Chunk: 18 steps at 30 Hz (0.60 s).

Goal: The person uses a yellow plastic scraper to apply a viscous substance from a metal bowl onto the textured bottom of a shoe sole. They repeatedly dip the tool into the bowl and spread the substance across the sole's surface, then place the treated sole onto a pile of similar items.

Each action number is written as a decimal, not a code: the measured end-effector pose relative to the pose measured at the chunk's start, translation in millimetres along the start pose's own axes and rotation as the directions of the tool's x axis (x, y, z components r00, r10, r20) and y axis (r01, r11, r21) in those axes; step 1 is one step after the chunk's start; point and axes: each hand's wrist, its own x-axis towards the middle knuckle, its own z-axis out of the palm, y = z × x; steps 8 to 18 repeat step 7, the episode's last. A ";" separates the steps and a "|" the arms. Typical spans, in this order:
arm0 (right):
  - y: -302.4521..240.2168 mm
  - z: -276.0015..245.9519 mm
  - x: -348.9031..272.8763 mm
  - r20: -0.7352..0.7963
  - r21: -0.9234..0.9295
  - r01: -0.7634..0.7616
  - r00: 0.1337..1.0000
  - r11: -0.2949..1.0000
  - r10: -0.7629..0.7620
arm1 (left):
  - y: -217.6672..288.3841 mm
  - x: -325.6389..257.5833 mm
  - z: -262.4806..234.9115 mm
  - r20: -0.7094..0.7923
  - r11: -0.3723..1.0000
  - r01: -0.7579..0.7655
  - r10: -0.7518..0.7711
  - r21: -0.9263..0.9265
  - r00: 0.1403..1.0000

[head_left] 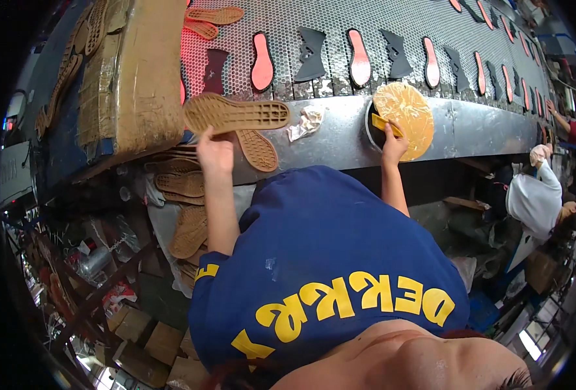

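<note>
My left hand [215,151] is closed on the edge of a tan shoe sole [236,114], held level above the metal ledge with its ribbed, gridded side showing. Just below it, a second tan sole [258,151] lies on the ledge. My right hand [395,143] grips a flat yellow handle [387,125] at the dark opening of a round tub. A yellowish, plastic-wrapped round lid [411,117] partly covers that tub; the far end of the handle's tool is hidden inside. Between my hands lies a crumpled white rag or paper [306,125].
A mesh conveyor [281,19] carries pink-faced soles [262,62] and dark upper pieces [310,55] beyond the metal ledge [483,123]. At left stands a taped cardboard box [151,71]. Stacked soles [190,231] sit beside my left arm. Another person in white [535,198] works at right.
</note>
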 end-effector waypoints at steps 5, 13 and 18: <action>4.5 0.2 7.0 0.045 0.059 -0.085 0.996 0.995 0.083 | 11.7 8.8 58.3 0.452 0.997 0.051 -0.022 -0.054 0.892; 16.8 1.1 11.8 0.051 0.103 -0.127 0.991 0.987 0.122 | 5.2 30.2 54.2 0.559 0.995 0.096 -0.060 -0.035 0.827; 16.8 1.1 11.8 0.051 0.103 -0.127 0.991 0.987 0.122 | 5.2 30.2 54.2 0.559 0.995 0.096 -0.060 -0.035 0.827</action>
